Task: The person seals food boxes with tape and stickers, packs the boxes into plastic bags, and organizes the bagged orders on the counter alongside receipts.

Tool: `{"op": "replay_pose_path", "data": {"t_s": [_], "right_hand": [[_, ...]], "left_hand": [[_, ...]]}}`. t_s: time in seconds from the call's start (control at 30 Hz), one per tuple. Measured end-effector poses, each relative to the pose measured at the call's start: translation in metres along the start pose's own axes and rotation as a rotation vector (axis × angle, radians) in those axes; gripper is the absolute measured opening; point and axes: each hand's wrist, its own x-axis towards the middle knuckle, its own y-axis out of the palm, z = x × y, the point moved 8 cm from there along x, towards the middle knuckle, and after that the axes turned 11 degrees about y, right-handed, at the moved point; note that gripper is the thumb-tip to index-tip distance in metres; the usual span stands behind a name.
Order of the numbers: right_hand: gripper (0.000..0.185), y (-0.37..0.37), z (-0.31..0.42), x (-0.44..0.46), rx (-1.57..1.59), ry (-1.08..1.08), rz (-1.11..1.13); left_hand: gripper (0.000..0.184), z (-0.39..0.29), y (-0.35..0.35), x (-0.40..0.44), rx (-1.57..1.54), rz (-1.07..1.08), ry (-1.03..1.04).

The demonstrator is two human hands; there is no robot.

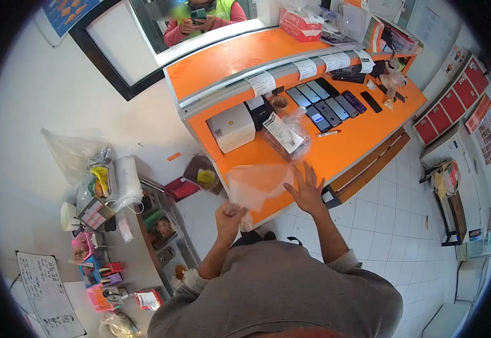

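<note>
A clear plastic bag (257, 183) lies spread over the near corner of the orange counter (335, 152). My left hand (230, 219) is closed on the bag's lower left edge. At the bag's right side my right hand (306, 188) is spread out, fingers apart, over the counter's front edge; whether it touches the plastic I cannot tell. Just beyond the bag is a clear-wrapped parcel (296, 143) with a printed label (282, 131) on top. A white label printer (231, 129) stands left of that parcel.
Several phones (325, 112) lie in rows on the counter, with a marker (328, 133) before them. Behind the window, a person in a yellow vest (221, 11) holds a phone (198, 15). A side table (138, 242) with baskets is at left; a wooden bench (369, 169) is at right.
</note>
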Motion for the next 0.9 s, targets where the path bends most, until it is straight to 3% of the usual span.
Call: {"op": "replay_pose_path", "data": {"t_s": [0.07,0.17,0.2,0.27,0.3,0.37,0.47,0.5,0.57,0.6,0.63,0.67,0.77,0.87,0.9], "right_hand": [[0.038,0.012,-0.01,0.0,0.451,0.125,0.171],[0.034,0.003,0.019,-0.011,0.601,0.011,0.084],[0.032,0.007,0.036,-0.017,0.591,-0.068,0.167],[0.03,0.011,0.07,-0.028,0.566,-0.226,0.336],[0.029,0.022,0.073,-0.022,0.735,-0.006,0.458],[0.028,0.049,0.08,-0.02,1.061,0.46,0.684],[0.028,0.057,0.081,-0.003,1.016,0.262,0.857],[0.025,0.052,0.074,0.007,0.897,0.109,0.734],[0.02,0.044,0.058,0.021,0.653,-0.19,0.488],[0.02,0.039,0.041,0.04,0.633,-0.141,0.4],[0.019,0.028,0.02,0.066,0.607,-0.098,0.311],[0.019,0.016,0.004,0.087,0.58,-0.061,0.229],[0.017,0.0,0.019,0.116,0.53,-0.212,0.263],[0.016,0.029,0.006,0.142,0.444,-0.384,0.508],[0.016,0.043,-0.006,0.148,0.603,-0.367,0.679]], "left_hand": [[0.047,0.014,-0.001,-0.001,0.017,-0.026,-0.045],[0.049,0.039,0.001,0.001,-0.055,-0.093,-0.036],[0.049,0.034,0.004,0.004,0.013,-0.125,-0.118],[0.033,0.035,0.01,0.02,-0.168,-0.039,0.023],[0.026,0.034,0.012,0.025,-0.258,0.004,0.09],[0.011,0.008,0.031,0.028,-0.358,0.141,0.014],[0.011,0.016,0.034,0.033,-0.204,0.329,0.024],[0.017,0.023,0.033,0.035,-0.104,0.386,0.047],[0.014,0.024,0.017,0.047,-0.008,0.169,-0.029],[0.014,0.019,0.009,0.056,0.045,0.062,-0.062],[0.013,-0.011,0.004,0.074,0.1,-0.08,0.186],[0.028,-0.021,0.002,0.085,-0.429,-0.166,0.269],[0.037,-0.03,0.012,0.096,-0.5,-0.523,0.111],[0.029,-0.029,0.031,0.103,-0.57,-0.387,0.196],[0.025,-0.025,0.036,0.101,-0.458,-0.441,0.216]]}}
